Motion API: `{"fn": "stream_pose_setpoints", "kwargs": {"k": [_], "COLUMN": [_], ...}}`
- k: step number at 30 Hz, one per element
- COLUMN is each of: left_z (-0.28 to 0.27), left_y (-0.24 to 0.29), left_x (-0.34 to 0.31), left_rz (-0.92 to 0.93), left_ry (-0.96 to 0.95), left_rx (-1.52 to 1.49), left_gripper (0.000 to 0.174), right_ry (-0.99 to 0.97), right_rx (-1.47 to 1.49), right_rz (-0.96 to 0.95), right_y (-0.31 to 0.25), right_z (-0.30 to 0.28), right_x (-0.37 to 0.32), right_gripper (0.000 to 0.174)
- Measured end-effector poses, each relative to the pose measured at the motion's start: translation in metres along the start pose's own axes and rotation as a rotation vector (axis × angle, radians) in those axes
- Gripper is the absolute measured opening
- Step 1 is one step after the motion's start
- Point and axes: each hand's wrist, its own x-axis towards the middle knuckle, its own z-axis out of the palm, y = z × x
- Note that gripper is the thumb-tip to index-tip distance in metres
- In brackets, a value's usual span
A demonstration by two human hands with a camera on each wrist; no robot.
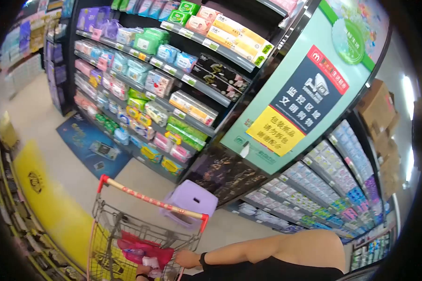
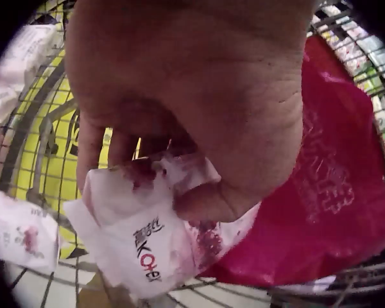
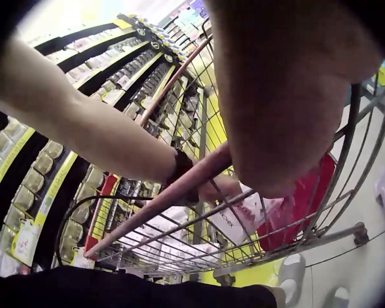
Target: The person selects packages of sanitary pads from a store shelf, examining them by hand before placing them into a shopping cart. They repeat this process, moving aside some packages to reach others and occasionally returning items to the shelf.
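Observation:
Inside the wire shopping cart (image 1: 145, 227), my left hand (image 2: 192, 96) pinches a white Kotex pack of sanitary pads (image 2: 141, 237) between thumb and fingers. The pack's printed face with pink flowers is turned up. Beside it lies a magenta plastic bag (image 2: 333, 186), partly covered by the hand. More white packs (image 2: 22, 231) rest in the cart to the left. My right hand (image 1: 187, 258) grips the cart's rim near the bag. In the right wrist view that hand (image 3: 276, 141) covers part of the rail (image 3: 192, 173), and its fingers are mostly hidden.
A lilac stool (image 1: 190, 199) stands just beyond the cart's red-ended bar. Shelves of tissue packs (image 1: 145, 84) rise ahead, with a green sign panel (image 1: 300, 93) at their end. More stocked shelves (image 1: 314, 178) run along the right. A blue floor mat (image 1: 94, 145) lies left of the shelves.

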Motion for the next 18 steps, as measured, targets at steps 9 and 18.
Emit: {"fn": "stream_pose_setpoints", "kwargs": {"k": [9, 18], "left_z": [-0.049, 0.091], "left_y": [0.035, 0.147], "left_x": [-0.162, -0.392], "left_rz": [0.408, 0.315], "left_ry": [0.758, 0.995], "left_rx": [-0.496, -0.845], "left_gripper": [0.042, 0.064], "right_ry": [-0.045, 0.002], "right_rx": [0.127, -0.08], "right_rz": [-0.3, -0.355], "right_y": [0.013, 0.007], "right_z": [-0.017, -0.029], "right_x": [0.0, -0.015], "right_gripper": [0.081, 0.068]}}
